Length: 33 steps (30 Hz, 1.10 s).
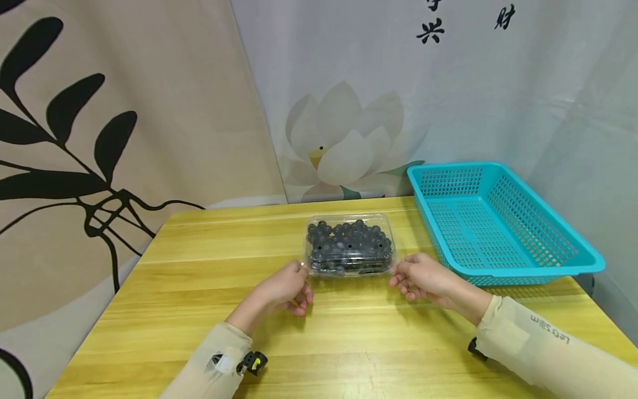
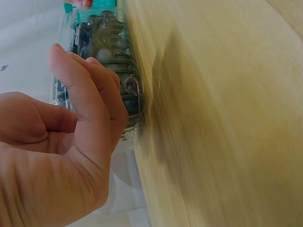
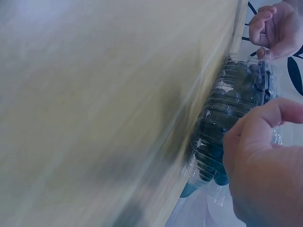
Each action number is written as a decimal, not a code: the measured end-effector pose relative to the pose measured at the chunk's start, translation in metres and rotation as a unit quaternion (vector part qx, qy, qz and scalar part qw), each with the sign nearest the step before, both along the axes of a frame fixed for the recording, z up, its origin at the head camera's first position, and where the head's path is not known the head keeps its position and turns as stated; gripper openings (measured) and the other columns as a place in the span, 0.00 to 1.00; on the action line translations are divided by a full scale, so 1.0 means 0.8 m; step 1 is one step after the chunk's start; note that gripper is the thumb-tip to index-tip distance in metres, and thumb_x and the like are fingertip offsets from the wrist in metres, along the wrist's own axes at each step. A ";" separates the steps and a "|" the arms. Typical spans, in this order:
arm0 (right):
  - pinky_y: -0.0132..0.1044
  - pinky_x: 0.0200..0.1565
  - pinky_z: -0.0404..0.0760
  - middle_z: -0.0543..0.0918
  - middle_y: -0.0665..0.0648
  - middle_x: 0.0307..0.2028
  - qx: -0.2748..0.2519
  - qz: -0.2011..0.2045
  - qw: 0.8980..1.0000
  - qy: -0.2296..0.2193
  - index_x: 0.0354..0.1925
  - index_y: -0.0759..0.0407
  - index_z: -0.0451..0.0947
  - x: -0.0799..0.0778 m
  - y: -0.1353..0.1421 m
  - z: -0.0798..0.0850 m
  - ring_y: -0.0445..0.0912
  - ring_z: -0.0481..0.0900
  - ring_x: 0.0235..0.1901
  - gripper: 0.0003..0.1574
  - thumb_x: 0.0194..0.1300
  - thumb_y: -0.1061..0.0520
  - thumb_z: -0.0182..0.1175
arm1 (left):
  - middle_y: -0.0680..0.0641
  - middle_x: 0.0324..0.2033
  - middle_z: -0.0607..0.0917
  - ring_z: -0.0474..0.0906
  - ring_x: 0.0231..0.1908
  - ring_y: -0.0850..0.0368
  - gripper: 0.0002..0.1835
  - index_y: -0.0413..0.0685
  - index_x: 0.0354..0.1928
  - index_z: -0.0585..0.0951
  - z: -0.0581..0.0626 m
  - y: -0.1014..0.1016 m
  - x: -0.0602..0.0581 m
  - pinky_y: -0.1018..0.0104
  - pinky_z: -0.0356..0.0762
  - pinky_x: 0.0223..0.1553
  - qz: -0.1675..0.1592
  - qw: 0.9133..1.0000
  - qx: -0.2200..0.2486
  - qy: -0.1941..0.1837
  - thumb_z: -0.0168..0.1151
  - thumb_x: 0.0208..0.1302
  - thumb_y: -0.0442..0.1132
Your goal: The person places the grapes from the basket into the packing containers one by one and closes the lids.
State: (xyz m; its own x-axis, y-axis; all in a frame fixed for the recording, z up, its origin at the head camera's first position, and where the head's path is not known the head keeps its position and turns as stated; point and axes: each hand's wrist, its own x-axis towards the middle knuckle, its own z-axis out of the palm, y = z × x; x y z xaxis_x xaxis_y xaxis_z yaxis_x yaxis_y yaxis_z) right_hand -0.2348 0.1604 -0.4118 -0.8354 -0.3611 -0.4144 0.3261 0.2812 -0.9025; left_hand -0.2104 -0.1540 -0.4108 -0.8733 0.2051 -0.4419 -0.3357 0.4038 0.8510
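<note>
A clear plastic clamshell box [image 1: 350, 260] full of dark round fruit, which look like grapes [image 1: 349, 238], stands on the wooden table with its lid down. At its front left corner my left hand [image 1: 286, 288] pinches the rim between thumb and forefinger, the other fingers loosely curled below. My right hand [image 1: 423, 280] does likewise at the front right corner. In the left wrist view, the left hand's own fingers [image 2: 92, 94] partly cover the box. From the right wrist, the box's ribbed side [image 3: 213, 118] shows, and the right hand hides its near corner.
A turquoise plastic basket [image 1: 518, 272] with perforated walls stands to the right of the box, near the table's right edge. Behind the wooden table [image 1: 199, 310] hangs a printed curtain [image 1: 199, 111] with leaves, a flower and black characters.
</note>
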 end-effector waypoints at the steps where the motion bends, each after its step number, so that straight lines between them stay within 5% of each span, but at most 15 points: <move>1: 0.29 0.26 0.74 0.83 0.54 0.34 0.000 0.000 1.000 -0.001 0.58 0.75 0.71 0.000 0.000 0.000 0.39 0.73 0.25 0.19 0.83 0.61 0.44 | 0.44 0.26 0.82 0.74 0.21 0.55 0.21 0.33 0.67 0.62 0.000 0.000 0.000 0.65 0.83 0.22 0.000 1.000 -0.001 0.000 0.33 0.88 0.42; 26: 0.29 0.26 0.75 0.81 0.54 0.36 0.005 -0.014 1.000 0.001 0.59 0.74 0.69 0.004 0.001 -0.005 0.40 0.72 0.24 0.20 0.84 0.59 0.41 | 0.45 0.25 0.81 0.73 0.20 0.56 0.21 0.36 0.69 0.59 -0.004 0.002 0.004 0.66 0.81 0.21 -0.010 1.000 0.000 -0.006 0.31 0.89 0.45; 33: 0.34 0.28 0.83 0.82 0.57 0.38 0.022 -0.037 0.999 0.008 0.64 0.74 0.67 0.010 -0.002 -0.005 0.44 0.77 0.26 0.23 0.86 0.56 0.41 | 0.44 0.25 0.80 0.74 0.19 0.54 0.21 0.36 0.68 0.61 0.000 0.003 0.005 0.64 0.82 0.21 -0.014 1.000 -0.018 0.005 0.33 0.89 0.46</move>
State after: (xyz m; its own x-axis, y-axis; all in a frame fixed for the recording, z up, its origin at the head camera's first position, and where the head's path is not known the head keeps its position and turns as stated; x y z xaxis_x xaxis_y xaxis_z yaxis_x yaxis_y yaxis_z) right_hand -0.2270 0.1586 -0.4161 -0.8659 -0.2805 -0.4142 0.3326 0.2957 -0.8955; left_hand -0.2062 -0.1518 -0.4111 -0.8718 0.2134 -0.4409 -0.3157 0.4434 0.8389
